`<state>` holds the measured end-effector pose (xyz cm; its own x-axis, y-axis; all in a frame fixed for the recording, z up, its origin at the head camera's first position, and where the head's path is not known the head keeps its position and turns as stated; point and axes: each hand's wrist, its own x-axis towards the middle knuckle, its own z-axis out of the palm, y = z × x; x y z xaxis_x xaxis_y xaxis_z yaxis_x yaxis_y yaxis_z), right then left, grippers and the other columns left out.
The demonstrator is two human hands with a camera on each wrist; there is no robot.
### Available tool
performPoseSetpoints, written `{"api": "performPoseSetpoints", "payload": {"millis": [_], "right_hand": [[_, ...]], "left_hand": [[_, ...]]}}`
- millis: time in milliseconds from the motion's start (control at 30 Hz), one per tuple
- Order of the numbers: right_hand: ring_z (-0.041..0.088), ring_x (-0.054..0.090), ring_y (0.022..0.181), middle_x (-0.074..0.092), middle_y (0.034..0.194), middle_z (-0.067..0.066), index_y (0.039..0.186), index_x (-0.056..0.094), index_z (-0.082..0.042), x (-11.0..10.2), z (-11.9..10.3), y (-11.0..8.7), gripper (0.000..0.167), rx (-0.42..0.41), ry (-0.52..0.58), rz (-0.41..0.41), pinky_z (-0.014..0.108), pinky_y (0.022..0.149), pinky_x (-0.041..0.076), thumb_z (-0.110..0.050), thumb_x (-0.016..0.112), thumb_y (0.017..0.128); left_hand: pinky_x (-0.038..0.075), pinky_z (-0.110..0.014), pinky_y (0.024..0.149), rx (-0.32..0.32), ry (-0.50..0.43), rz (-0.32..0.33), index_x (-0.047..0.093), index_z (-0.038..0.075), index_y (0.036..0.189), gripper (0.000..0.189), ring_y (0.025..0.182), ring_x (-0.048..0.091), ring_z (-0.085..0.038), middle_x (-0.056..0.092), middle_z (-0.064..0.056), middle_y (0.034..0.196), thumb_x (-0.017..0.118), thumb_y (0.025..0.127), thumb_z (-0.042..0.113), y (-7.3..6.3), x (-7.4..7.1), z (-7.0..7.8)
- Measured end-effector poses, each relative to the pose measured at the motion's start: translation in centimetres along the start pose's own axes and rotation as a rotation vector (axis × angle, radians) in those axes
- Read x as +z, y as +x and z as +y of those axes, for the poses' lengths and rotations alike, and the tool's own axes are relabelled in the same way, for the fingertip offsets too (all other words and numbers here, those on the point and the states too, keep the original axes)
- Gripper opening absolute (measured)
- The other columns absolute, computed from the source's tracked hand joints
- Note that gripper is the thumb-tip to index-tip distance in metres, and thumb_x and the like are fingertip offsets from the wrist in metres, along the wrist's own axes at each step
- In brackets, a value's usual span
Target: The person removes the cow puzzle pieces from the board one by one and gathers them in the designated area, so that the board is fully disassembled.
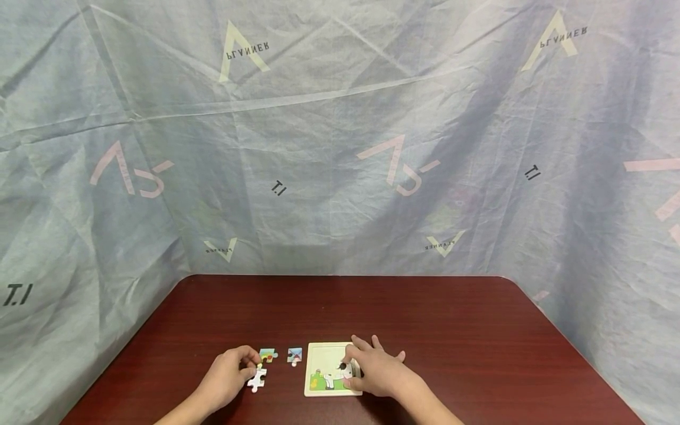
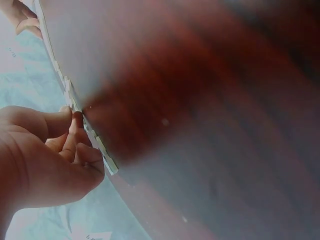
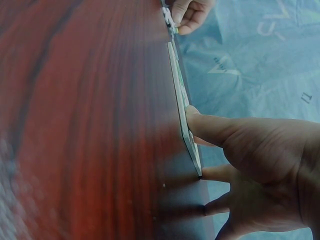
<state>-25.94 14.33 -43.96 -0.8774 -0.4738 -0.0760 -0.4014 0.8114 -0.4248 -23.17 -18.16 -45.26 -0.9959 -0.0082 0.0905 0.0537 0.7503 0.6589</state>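
Head view: the left hand pinches a white piece between thumb and fingertips, perhaps for fine control! Across to the right hand, outer fingers spread, thumb and forefinger down on the tray, seemingly steadying it against the tabletop. Between them lie a yellow piece, just beside the left hand, and a blue piece, near the tray, both likely kept within easy reach. And the tray itself: square, pale-rimmed, bare up top, green with a white animal below.
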Motion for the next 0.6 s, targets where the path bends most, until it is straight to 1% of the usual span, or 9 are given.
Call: {"api": "performPoseSetpoints", "payload": {"millis": [167,300,467,600], "right_hand": [[0.061,0.031,0.152,0.041,0.168,0.015,0.106,0.061,-0.03,-0.06,0.05,-0.01,0.023,-0.002,0.009,-0.004,0.099,0.09,0.021,-0.037,0.079,0.095],[0.061,0.032,0.152,0.042,0.168,0.014,0.105,0.06,-0.031,0.05,0.11,-0.01,0.023,-0.005,0.012,0.001,0.099,0.09,0.021,-0.037,0.08,0.094],[0.062,0.033,0.151,0.043,0.167,0.015,0.106,0.06,-0.03,0.44,0.33,0.15,0.025,-0.006,0.01,0.007,0.099,0.09,0.021,-0.037,0.08,0.094],[0.061,0.033,0.152,0.043,0.167,0.015,0.105,0.059,-0.03,0.21,0.13,-0.07,0.026,-0.005,0.014,0.015,0.099,0.09,0.02,-0.037,0.081,0.093]], "left_hand": [[0.041,-0.025,0.068,0.002,0.004,0.013,0.069,0.012,0.091,0.017,0.07,0.049,-0.008,0.06,0.005,0.079,0.078,0.088,-0.002,-0.05,0.16,-0.06],[0.042,-0.026,0.071,0.01,0.011,0.008,0.067,0.013,0.091,0.02,0.072,0.049,-0.008,0.059,0.005,0.078,0.078,0.088,-0.004,0.01,0.22,-0.07],[0.042,-0.027,0.072,0.004,0.018,-0.001,0.067,0.014,0.092,0.021,0.074,0.05,-0.009,0.059,0.005,0.08,0.079,0.088,-0.002,0.05,0.17,0.01],[0.042,-0.027,0.071,0.0,0.024,0.013,0.067,0.015,0.091,0.02,0.074,0.05,-0.009,0.058,0.006,0.08,0.081,0.087,0.001,-0.02,0.17,0.1]]}}
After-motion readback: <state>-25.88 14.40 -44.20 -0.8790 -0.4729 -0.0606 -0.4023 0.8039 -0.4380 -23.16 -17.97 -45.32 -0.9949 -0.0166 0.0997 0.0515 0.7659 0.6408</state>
